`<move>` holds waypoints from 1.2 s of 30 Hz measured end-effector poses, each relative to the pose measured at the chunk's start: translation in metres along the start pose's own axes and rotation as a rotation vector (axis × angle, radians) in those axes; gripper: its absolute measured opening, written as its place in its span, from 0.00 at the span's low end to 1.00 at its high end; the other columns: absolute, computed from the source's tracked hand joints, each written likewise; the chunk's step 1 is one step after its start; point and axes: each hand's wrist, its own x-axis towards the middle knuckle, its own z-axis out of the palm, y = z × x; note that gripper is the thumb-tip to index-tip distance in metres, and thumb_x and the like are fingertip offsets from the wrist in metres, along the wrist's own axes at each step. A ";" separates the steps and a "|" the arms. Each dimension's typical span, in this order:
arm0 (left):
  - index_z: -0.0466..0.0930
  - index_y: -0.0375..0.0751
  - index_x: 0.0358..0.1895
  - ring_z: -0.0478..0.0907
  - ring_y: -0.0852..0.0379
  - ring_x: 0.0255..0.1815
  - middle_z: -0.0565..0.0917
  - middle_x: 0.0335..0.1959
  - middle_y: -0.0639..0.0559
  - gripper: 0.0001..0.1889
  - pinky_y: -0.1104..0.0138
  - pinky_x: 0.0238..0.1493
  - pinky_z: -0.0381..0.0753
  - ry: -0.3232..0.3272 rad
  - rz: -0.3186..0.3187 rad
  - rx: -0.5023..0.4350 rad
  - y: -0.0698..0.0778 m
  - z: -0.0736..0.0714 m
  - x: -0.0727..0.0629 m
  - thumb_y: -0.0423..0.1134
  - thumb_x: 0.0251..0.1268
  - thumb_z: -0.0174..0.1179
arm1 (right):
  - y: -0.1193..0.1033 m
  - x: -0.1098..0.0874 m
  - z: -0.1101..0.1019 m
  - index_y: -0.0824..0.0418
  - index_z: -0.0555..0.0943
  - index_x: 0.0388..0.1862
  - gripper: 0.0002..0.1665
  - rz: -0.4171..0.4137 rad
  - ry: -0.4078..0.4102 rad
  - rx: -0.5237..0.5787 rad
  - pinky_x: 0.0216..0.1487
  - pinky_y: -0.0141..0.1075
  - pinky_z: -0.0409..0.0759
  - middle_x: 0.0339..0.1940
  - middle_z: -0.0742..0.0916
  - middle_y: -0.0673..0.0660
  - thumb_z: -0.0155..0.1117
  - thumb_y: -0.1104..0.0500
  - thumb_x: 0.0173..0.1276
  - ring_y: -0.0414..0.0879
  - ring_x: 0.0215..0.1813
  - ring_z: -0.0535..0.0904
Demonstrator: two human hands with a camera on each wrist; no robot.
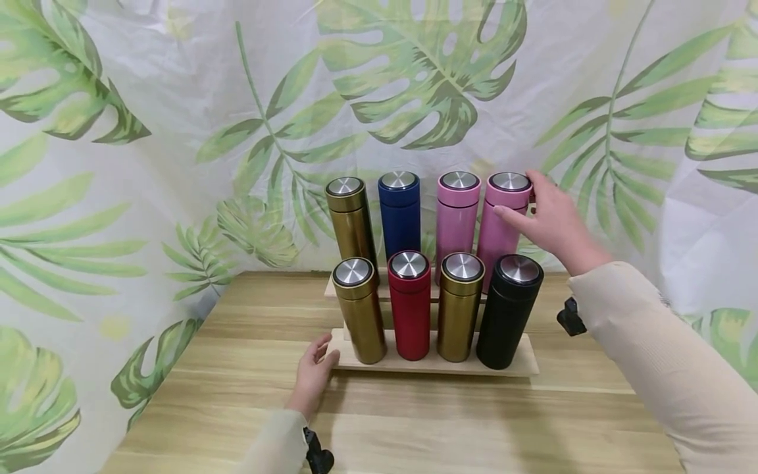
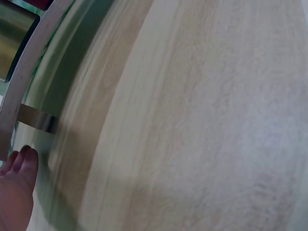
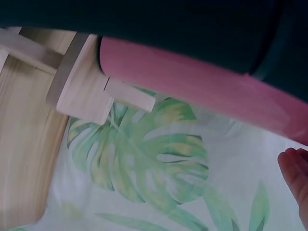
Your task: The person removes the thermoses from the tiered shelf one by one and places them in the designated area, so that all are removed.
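My right hand (image 1: 553,214) is at the rear right pink thermos bottle (image 1: 503,230), thumb across its front and fingers beside its lid. In the right wrist view, the fingertips (image 3: 288,161) show a small gap from the pink bottle (image 3: 183,74). That bottle stands upright on the upper step of a two-step wooden rack (image 1: 521,362). By the left end of the lower step is my left hand (image 1: 314,372), thumb and fingers parted. Its fingertips (image 2: 29,156) lie close to the board's end in the left wrist view; firm contact cannot be made out.
The upper step also bears a gold bottle (image 1: 352,224), a blue one (image 1: 399,217) and another pink one (image 1: 457,227). In front stand gold (image 1: 364,322), red (image 1: 411,316), gold (image 1: 458,322) and black (image 1: 506,322) bottles. A leaf-patterned cloth (image 1: 284,79) hangs behind the wooden table (image 1: 237,395).
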 end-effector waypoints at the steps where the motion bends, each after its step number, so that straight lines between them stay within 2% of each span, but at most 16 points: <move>1: 0.65 0.35 0.64 0.64 0.42 0.64 0.68 0.63 0.34 0.24 0.64 0.57 0.73 -0.002 -0.005 -0.015 -0.001 0.001 -0.001 0.31 0.64 0.55 | -0.001 0.001 0.001 0.64 0.57 0.68 0.47 0.008 0.008 0.004 0.50 0.54 0.72 0.53 0.76 0.67 0.60 0.38 0.59 0.60 0.53 0.71; 5: 0.65 0.39 0.65 0.68 0.48 0.59 0.69 0.63 0.37 0.24 0.73 0.47 0.74 0.008 -0.020 -0.028 -0.003 0.004 -0.002 0.32 0.66 0.54 | -0.005 0.002 0.005 0.65 0.57 0.68 0.49 0.041 0.046 0.031 0.49 0.53 0.73 0.54 0.76 0.68 0.63 0.39 0.58 0.60 0.52 0.72; 10: 0.65 0.41 0.65 0.73 0.59 0.45 0.74 0.57 0.35 0.23 0.70 0.43 0.76 0.037 -0.040 -0.034 -0.001 0.007 -0.005 0.33 0.67 0.53 | -0.008 0.005 0.007 0.69 0.58 0.66 0.49 0.087 0.089 0.115 0.51 0.51 0.74 0.55 0.75 0.69 0.67 0.43 0.55 0.59 0.53 0.73; 13: 0.65 0.42 0.65 0.73 0.61 0.42 0.75 0.55 0.35 0.23 0.69 0.42 0.76 0.038 -0.052 -0.042 0.000 0.006 -0.004 0.34 0.67 0.53 | -0.010 0.008 0.006 0.70 0.60 0.64 0.48 0.118 0.106 0.144 0.52 0.50 0.74 0.55 0.76 0.69 0.69 0.45 0.54 0.59 0.53 0.73; 25: 0.65 0.39 0.65 0.74 0.62 0.41 0.75 0.55 0.32 0.23 0.71 0.40 0.76 0.021 -0.055 -0.063 -0.001 0.004 -0.006 0.32 0.66 0.53 | -0.009 0.009 0.005 0.70 0.64 0.61 0.45 0.147 0.144 0.152 0.48 0.45 0.73 0.51 0.77 0.69 0.71 0.47 0.52 0.58 0.51 0.73; 31: 0.65 0.42 0.66 0.74 0.61 0.44 0.74 0.57 0.34 0.23 0.66 0.46 0.77 0.022 -0.069 -0.072 -0.003 0.003 -0.005 0.33 0.67 0.52 | -0.009 0.012 -0.002 0.69 0.63 0.61 0.44 0.158 0.158 0.167 0.46 0.39 0.73 0.52 0.76 0.66 0.69 0.46 0.53 0.55 0.50 0.73; 36: 0.63 0.41 0.67 0.73 0.59 0.49 0.73 0.59 0.34 0.24 0.63 0.52 0.77 0.006 -0.067 -0.096 -0.003 0.003 -0.005 0.33 0.68 0.51 | -0.009 0.012 -0.011 0.68 0.66 0.60 0.43 0.161 0.223 0.140 0.41 0.30 0.72 0.50 0.77 0.64 0.69 0.46 0.52 0.51 0.46 0.73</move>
